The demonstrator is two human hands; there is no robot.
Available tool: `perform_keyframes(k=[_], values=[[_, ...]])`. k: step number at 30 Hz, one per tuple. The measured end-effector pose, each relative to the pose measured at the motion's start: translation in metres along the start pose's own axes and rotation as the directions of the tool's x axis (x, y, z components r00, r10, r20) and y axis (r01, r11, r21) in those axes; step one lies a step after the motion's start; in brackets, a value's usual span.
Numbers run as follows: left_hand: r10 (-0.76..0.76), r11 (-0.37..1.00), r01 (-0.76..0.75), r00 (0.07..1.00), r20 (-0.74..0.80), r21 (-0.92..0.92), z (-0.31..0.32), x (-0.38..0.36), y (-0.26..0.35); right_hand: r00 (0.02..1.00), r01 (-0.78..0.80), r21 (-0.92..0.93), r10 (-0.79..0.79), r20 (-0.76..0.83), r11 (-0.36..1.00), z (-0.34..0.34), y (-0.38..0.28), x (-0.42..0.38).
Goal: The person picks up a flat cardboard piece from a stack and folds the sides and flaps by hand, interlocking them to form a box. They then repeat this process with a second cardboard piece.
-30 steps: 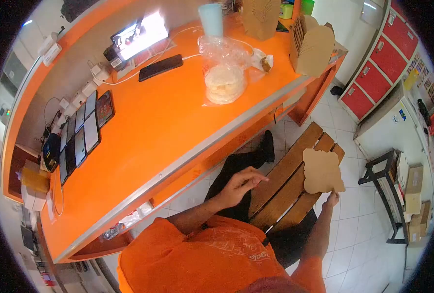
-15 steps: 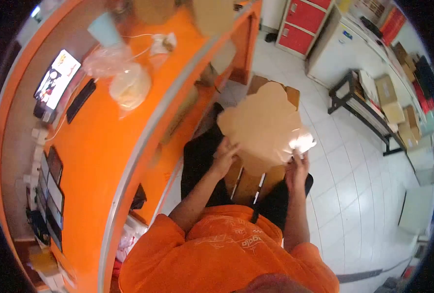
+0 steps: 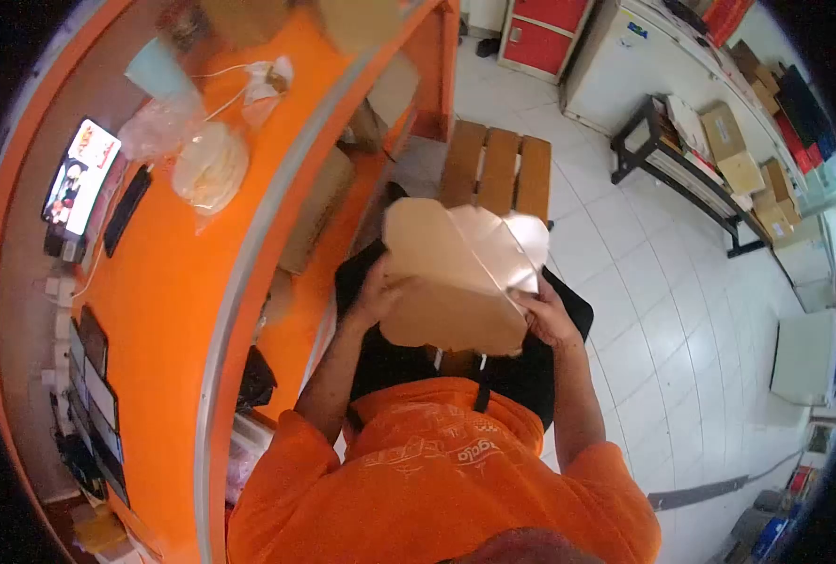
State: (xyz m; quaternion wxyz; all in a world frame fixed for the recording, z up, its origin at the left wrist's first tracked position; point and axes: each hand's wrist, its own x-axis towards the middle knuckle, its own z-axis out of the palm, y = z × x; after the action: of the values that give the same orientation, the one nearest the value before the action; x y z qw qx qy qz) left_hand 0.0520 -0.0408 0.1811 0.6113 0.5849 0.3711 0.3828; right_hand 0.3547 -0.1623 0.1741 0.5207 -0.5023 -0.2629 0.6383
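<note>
Over my lap I hold a kraft-paper food box blank (image 3: 437,315), brown with rounded flaps. It is bent along its creases, and its upper right part shines in the light. My left hand (image 3: 377,295) is closed on its left edge, the fingers partly hidden and blurred. On the opposite side, my right hand (image 3: 546,318) grips the right edge near a corner, thumb against the paper. Beneath and beyond the blank stands a slatted wooden bench (image 3: 499,169).
Along my left runs an orange counter (image 3: 169,348) with a metal-trimmed edge. On it are a lit screen (image 3: 83,177), a plastic-wrapped tub (image 3: 211,169) and a pale blue cup (image 3: 157,70). A black rack (image 3: 691,169) with cardboard boxes (image 3: 730,146) stands at right on the tiled floor.
The blank was spread nearly flat; now its panels are bent up along the creases. Both hands have shifted along with it, slightly left in view, and more of the bench shows beyond.
</note>
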Motion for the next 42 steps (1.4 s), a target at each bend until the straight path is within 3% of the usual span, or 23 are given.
perform_keyframes(k=[2, 3, 5, 7, 9, 11, 12, 14, 15, 16, 17, 18, 19, 22, 24, 26, 29, 31, 33, 34, 37, 39, 42], values=[[0.055, 0.988, -0.031, 0.987, -0.149, 0.154, -0.017, 0.010, -0.036, 0.991, 0.131, -0.120, -0.134, -0.018, 0.984, -0.001, 0.003, 0.010], [-0.115, 0.876, -0.072, 0.929, -0.351, -0.476, -0.021, 0.021, -0.026, 0.982, 0.189, -0.173, -0.191, 0.004, 0.967, -0.003, 0.006, 0.016], [-0.233, 0.904, -0.097, 0.706, -0.669, -0.417, -0.070, 0.032, -0.044, 0.988, 0.095, -0.011, -0.096, -0.123, 0.995, -0.011, 0.000, 0.022], [-0.200, 0.956, 0.286, 0.790, -0.579, 0.060, -0.109, 0.009, -0.118, 0.980, 0.134, -0.014, -0.135, -0.145, 0.991, -0.008, -0.022, 0.015], [-0.090, 0.855, 0.179, 0.975, -0.201, 0.486, -0.106, -0.025, -0.131, 0.902, 0.294, -0.099, -0.310, -0.301, 0.951, -0.001, -0.040, 0.011], [-0.043, 0.763, -0.021, 0.996, 0.084, 0.646, -0.095, -0.054, -0.127, 0.769, 0.337, -0.667, -0.603, -0.213, 0.665, -0.040, -0.053, 0.015], [-0.118, 0.703, 0.079, 0.993, 0.006, 0.707, -0.105, -0.065, -0.125, 0.699, 0.286, -0.860, -0.706, -0.115, 0.423, -0.053, -0.059, 0.015], [-0.276, 0.544, 0.291, 0.948, -0.160, 0.787, -0.131, -0.108, -0.120, 0.743, -0.220, -0.947, -0.589, -0.318, 0.234, 0.028, -0.096, -0.002], [0.005, 0.743, 0.075, 0.993, -0.117, 0.665, -0.189, -0.111, -0.235, 0.775, -0.376, -0.917, -0.496, -0.391, 0.136, 0.041, -0.102, 0.001], [-0.224, 0.316, 0.403, 0.911, -0.345, 0.859, -0.182, -0.116, -0.209, 0.835, 0.142, -0.949, -0.548, -0.038, 0.282, 0.096, -0.116, -0.024], [-0.427, -0.251, 0.473, 0.729, -0.535, 0.845, -0.173, -0.121, -0.179, 0.892, 0.438, -0.822, -0.292, 0.346, 0.364, 0.096, -0.098, -0.017], [-0.444, -0.049, 0.525, 0.751, -0.489, 0.850, -0.160, -0.113, -0.148, 0.755, 0.506, -0.610, 0.028, 0.655, 0.611, 0.096, -0.080, -0.010], [-0.452, 0.154, 0.555, 0.775, -0.441, 0.818, -0.151, -0.107, -0.135, 0.594, 0.753, -0.427, -0.239, 0.768, 0.501, 0.127, -0.086, -0.014], [-0.393, 0.325, 0.346, 0.896, -0.207, 0.880, -0.159, -0.107, -0.199, 0.887, 0.306, -0.722, 0.088, 0.453, 0.621, 0.139, -0.084, 0.027], [-0.375, 0.540, 0.384, 0.907, -0.194, 0.749, -0.149, -0.110, -0.200, 0.855, 0.456, -0.882, -0.335, 0.397, 0.119, 0.096, -0.063, 0.077], [-0.359, 0.710, 0.410, 0.910, -0.208, 0.572, -0.129, -0.130, -0.196, 0.841, 0.035, -0.970, -0.518, 0.158, -0.239, 0.066, -0.060, 0.107], [-0.328, 0.749, 0.322, 0.940, -0.098, 0.579, -0.122, -0.158, -0.189, 0.850, 0.289, -0.947, -0.418, 0.320, -0.138, 0.100, -0.093, 0.052], [-0.445, 0.691, 0.382, 0.894, -0.056, 0.614, -0.120, -0.159, -0.157, 0.821, 0.552, -0.718, -0.128, 0.556, 0.424, 0.100, -0.070, 0.036], [-0.459, 0.647, 0.359, 0.888, -0.032, 0.672, -0.112, -0.150, -0.127, 0.761, 0.419, -0.346, -0.117, 0.638, 0.839, 0.144, -0.061, 0.007], [-0.464, 0.625, 0.349, 0.885, -0.027, 0.698, -0.107, -0.142, -0.113, 0.788, 0.261, -0.462, 0.089, 0.609, 0.848, 0.135, -0.061, 0.011], [-0.496, 0.548, 0.313, 0.868, 0.000, 0.776, -0.099, -0.138, -0.089, 0.899, 0.424, -0.700, -0.175, 0.401, 0.574, 0.070, -0.017, 0.081], [-0.379, 0.651, 0.231, 0.924, 0.046, 0.723, -0.113, -0.133, -0.117, 0.879, 0.262, -0.964, -0.403, 0.255, -0.037, 0.061, -0.043, 0.075], [-0.319, 0.863, 0.281, 0.948, 0.020, 0.421, -0.132, -0.110, -0.112, 0.849, 0.355, -0.815, -0.522, 0.077, 0.457, 0.004, -0.039, 0.073]])
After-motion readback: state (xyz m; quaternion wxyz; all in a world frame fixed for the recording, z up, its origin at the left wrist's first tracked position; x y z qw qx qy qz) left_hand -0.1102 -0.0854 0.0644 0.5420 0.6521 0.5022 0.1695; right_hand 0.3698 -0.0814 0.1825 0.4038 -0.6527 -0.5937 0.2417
